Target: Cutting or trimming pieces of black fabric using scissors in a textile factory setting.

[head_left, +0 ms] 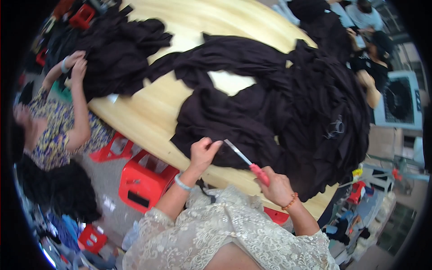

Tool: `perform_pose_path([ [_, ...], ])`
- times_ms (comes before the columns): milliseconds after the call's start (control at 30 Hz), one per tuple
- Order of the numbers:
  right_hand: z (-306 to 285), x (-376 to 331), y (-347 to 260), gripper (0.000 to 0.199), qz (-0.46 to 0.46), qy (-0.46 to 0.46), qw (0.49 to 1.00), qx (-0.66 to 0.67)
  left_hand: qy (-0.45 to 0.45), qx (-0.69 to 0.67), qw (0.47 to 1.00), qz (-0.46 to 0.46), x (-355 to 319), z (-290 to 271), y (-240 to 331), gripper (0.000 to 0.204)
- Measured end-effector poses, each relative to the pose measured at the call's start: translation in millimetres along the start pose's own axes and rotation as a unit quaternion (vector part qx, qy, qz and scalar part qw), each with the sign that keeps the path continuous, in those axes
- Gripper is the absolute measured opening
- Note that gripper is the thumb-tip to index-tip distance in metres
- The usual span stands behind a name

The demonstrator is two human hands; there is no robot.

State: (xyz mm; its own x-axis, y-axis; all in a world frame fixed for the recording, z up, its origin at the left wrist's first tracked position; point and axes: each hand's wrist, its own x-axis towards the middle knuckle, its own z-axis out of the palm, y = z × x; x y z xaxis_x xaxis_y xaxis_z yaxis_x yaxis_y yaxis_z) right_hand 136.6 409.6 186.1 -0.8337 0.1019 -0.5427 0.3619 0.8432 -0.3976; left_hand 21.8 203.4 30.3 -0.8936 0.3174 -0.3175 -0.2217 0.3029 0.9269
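My right hand (276, 188) is closed around a tool with a pink-red handle (259, 174) and a long narrow metal blade (238, 152); I cannot tell its exact kind. The blade points up and left, its tip close to my left thumb. My left hand (204, 154) is closed in a pinch at the near edge of the dark cloth; anything between its fingers is too small to make out. The dark cloth (238, 117) lies in loose folds over the table, with a heap of it (328, 117) at the right. Pale loose threads (335, 128) lie on that heap.
The wooden table (135, 119) curves around in front of me. At the left, a person (63, 108) handles more dark cloth (117, 56). Other people (371, 67) sit at the far right. A red stool (141, 182) stands left of me. A fan (400, 101) stands at the right.
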Motion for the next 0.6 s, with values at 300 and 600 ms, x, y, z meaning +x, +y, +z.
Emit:
perform_pose_path([
  [300, 40, 2, 22, 0.024, -0.023, 0.016, 0.999, 0.037, 0.058, 0.041, 0.996, 0.058, -21, 4, -44, 0.02],
  [600, 29, -6, 32, 0.024, -0.015, 0.003, 0.999, 0.037, 0.034, 0.047, 0.998, -0.035, -16, 20, -7, 0.034],
])
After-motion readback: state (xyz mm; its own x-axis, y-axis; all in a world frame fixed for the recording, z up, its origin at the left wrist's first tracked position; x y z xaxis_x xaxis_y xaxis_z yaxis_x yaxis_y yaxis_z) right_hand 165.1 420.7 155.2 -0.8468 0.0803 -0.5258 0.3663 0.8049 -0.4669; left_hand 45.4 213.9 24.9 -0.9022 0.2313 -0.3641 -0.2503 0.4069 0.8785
